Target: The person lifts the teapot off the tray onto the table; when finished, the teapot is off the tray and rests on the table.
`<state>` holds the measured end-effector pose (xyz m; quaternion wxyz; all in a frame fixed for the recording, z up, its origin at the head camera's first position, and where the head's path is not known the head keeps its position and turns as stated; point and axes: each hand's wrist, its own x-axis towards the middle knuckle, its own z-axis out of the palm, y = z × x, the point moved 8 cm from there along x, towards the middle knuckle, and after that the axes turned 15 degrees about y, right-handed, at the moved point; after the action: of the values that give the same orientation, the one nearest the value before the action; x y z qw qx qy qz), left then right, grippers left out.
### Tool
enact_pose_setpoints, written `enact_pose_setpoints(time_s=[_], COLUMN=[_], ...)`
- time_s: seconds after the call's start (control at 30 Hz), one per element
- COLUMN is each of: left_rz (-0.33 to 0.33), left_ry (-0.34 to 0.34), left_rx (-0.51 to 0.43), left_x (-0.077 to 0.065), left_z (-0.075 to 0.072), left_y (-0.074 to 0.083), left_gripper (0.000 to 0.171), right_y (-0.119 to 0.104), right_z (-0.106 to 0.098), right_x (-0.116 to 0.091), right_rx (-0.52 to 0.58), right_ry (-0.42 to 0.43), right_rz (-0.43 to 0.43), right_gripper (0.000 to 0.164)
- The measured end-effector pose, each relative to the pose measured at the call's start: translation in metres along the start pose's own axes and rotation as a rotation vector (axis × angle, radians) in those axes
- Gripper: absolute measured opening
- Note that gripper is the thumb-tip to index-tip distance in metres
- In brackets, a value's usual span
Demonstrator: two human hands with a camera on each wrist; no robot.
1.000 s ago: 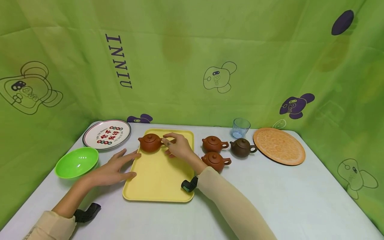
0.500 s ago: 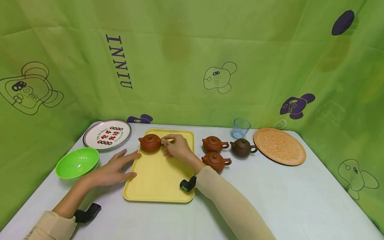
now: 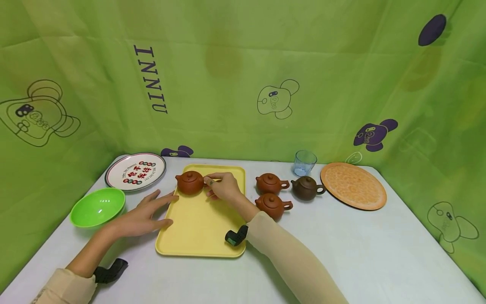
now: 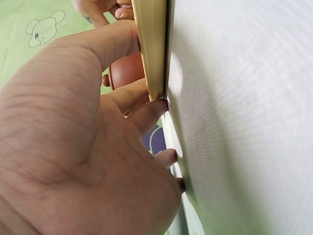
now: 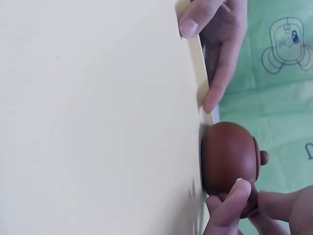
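Note:
A reddish-brown clay teapot (image 3: 190, 183) stands upright at the far left corner of the yellow tray (image 3: 205, 230), its spout pointing left. My right hand (image 3: 225, 188) pinches its handle between thumb and fingers; in the right wrist view the fingers hide most of that handle, while the round body (image 5: 229, 152) shows plainly. My left hand (image 3: 137, 217) has its fingers spread along the tray's left edge. Seen from the left wrist, the thumb and a finger touch the tray's rim (image 4: 150, 49), with the other fingers low by the white tabletop.
Right of the tray stand two more reddish-brown teapots (image 3: 270, 183) and a dark brown one (image 3: 305, 188). Behind them is a clear blue cup (image 3: 305, 162), beside a round orange-brown mat (image 3: 354, 185). A patterned white plate (image 3: 135, 171) and a green bowl (image 3: 98, 207) lie left.
My right wrist has shifted slightly left, its fingers staying at the teapot's handle. The teapot, the tray and my left hand keep their places.

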<state>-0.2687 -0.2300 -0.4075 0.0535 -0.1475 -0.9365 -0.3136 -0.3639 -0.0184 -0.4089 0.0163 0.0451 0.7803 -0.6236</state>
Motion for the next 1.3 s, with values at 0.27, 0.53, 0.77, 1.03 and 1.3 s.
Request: enact_pose_setpoints(time_s=[0.27, 0.53, 0.77, 1.03, 1.3], left_rz=[0.003, -0.003, 0.002, 0.008, -0.005], left_ry=[0.004, -0.001, -0.008, -0.001, -0.005], left_rx=[0.008, -0.001, 0.000, 0.011, -0.004], left_x=[0.000, -0.001, 0.000, 0.000, -0.001], left_z=[0.000, 0.002, 0.003, 0.000, -0.001], left_y=[0.000, 0.001, 0.003, 0.003, 0.001], left_gripper=[0.070, 0.071, 0.070, 0.071, 0.071], right_y=[0.000, -0.004, -0.008, -0.017, -0.028], right_z=[-0.003, -0.011, -0.023, -0.039, -0.062], right_x=[-0.003, -0.007, -0.013, -0.023, -0.035], right_rx=[0.033, 0.032, 0.029, 0.009, -0.003], right_ry=[-0.010, -0.038, -0.079, -0.107, -0.131], right_rz=[0.018, 0.014, -0.012, -0.038, -0.101], right_gripper=[0.025, 0.028, 0.029, 0.033, 0.026])
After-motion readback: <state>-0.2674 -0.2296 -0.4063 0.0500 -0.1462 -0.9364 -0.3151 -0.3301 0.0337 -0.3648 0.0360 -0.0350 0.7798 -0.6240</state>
